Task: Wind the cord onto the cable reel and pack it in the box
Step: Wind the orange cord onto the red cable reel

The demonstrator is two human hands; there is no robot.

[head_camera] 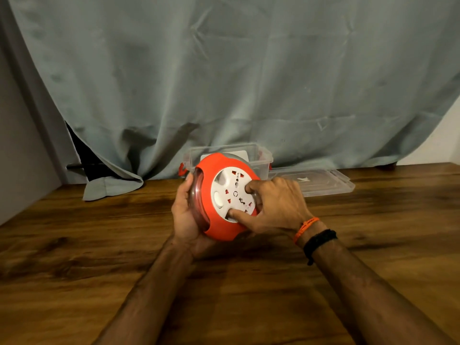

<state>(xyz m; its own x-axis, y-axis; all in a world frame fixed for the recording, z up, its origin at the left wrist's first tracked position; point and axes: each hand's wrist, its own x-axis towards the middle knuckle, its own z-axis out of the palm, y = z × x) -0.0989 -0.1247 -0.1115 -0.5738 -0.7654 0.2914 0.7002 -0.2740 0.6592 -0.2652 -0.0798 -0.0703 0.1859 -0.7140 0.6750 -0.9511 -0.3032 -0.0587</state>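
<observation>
An orange cable reel (211, 175) with a white round socket face (225, 192) is held tilted above the wooden table. My left hand (185, 215) cups its left and lower edge from beneath. My right hand (276, 205) rests on the white face, with the thumb in a lower recess and a finger in an upper one. No loose cord shows outside the reel. Behind the reel stands a clear plastic box (258, 155) with red latches, open on top.
The clear box lid (321, 183) lies flat to the right of the box. A grey-green curtain (224, 83) hangs along the table's back edge. The wooden table (74, 257) spreads left, right and near me.
</observation>
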